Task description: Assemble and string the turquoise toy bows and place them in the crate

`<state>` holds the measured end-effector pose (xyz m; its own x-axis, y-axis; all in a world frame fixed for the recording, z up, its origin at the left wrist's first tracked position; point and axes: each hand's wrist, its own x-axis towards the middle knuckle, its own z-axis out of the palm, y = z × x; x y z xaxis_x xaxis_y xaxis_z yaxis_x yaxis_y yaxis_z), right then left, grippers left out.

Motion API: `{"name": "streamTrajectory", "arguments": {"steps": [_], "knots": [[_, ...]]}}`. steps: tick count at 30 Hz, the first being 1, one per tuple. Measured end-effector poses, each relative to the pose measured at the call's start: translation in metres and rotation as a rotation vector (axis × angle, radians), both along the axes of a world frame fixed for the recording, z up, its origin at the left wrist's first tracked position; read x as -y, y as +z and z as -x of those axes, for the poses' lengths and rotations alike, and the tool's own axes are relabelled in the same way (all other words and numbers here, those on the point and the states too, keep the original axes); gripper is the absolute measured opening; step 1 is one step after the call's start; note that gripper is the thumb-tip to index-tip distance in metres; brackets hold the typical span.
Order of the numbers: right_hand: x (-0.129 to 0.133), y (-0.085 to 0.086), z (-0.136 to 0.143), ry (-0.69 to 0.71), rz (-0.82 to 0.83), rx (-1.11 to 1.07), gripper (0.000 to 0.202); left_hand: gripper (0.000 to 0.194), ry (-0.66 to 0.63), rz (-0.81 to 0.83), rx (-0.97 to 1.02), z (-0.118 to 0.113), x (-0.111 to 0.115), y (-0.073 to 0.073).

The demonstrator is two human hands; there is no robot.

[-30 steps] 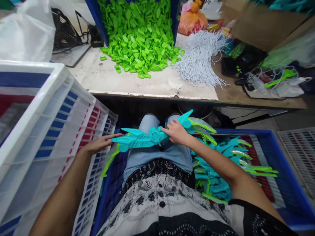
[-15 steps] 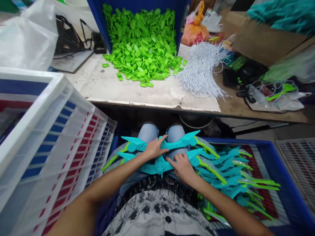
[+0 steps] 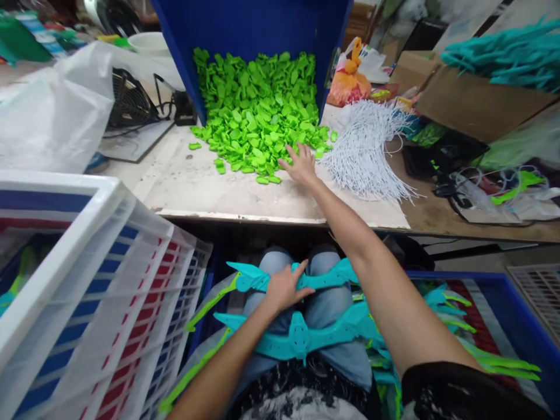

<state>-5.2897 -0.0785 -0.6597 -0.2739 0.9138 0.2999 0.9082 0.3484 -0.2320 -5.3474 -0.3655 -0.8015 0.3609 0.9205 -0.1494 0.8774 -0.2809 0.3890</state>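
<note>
Across my lap lie two turquoise plastic toy bows with lime-green tips. My left hand (image 3: 286, 287) grips the farther toy bow (image 3: 326, 280) near its middle, with thumb and forefinger showing. Closer to my body rests the nearer toy bow (image 3: 301, 335), its round hub facing up; neither hand grips it. My right hand (image 3: 301, 164) is stretched out over the table, fingers spread, at the right front edge of a heap of small bright green plastic pieces (image 3: 258, 131). No piece can be seen in its fingers. My right forearm covers the right ends of both bows.
The heap spills from a tipped blue bin (image 3: 254, 29) onto the table (image 3: 210, 195). White cords (image 3: 365, 151) lie right of it. A white plastic crate (image 3: 118, 280) stands at left. On the right, a blue crate (image 3: 520, 315) holds more bows; behind is a cardboard box (image 3: 485, 99).
My right hand has left the nearer bow and reached forward to the green heap. My left hand stays on the farther bow. The view has tilted up a little.
</note>
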Motion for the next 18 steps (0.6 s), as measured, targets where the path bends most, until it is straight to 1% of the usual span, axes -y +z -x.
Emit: {"name": "streamTrajectory", "arguments": {"steps": [2,3,4,6,8,11,13,15,16,17,18], "knots": [[-0.039,-0.005,0.014,-0.093,0.051,-0.05,0.064,0.079,-0.001,0.013,0.027,0.001,-0.002,-0.001],[-0.05,-0.008,0.02,-0.115,0.056,-0.072,0.064,0.078,-0.003,0.02,0.042,0.002,-0.004,0.0],[-0.057,-0.012,0.024,-0.113,0.048,-0.087,0.064,0.078,-0.007,0.028,0.055,0.003,-0.005,0.0],[-0.056,-0.02,0.03,-0.049,-0.007,-0.094,0.06,0.077,-0.011,0.047,0.07,0.004,-0.009,0.002],[-0.042,-0.028,0.029,0.066,-0.054,-0.071,0.055,0.076,-0.016,0.064,0.078,0.005,-0.01,0.004],[-0.011,-0.034,0.018,0.226,-0.073,-0.008,0.053,0.075,-0.023,0.076,0.098,0.006,-0.01,0.003],[0.009,-0.034,0.005,0.271,-0.061,0.04,0.054,0.077,-0.025,0.057,0.13,0.007,-0.009,-0.001],[0.026,-0.03,-0.011,0.285,-0.041,0.085,0.052,0.081,-0.029,-0.005,0.189,0.006,-0.008,-0.001],[0.034,-0.028,-0.019,0.288,-0.046,0.091,0.05,0.081,-0.024,-0.048,0.231,0.006,-0.007,0.002],[0.041,-0.025,-0.027,0.288,-0.069,0.083,0.049,0.078,-0.013,-0.093,0.284,0.004,-0.005,0.01],[0.049,-0.022,-0.034,0.285,-0.107,0.065,0.048,0.07,-0.001,-0.129,0.35,0.002,-0.003,0.022]]}}
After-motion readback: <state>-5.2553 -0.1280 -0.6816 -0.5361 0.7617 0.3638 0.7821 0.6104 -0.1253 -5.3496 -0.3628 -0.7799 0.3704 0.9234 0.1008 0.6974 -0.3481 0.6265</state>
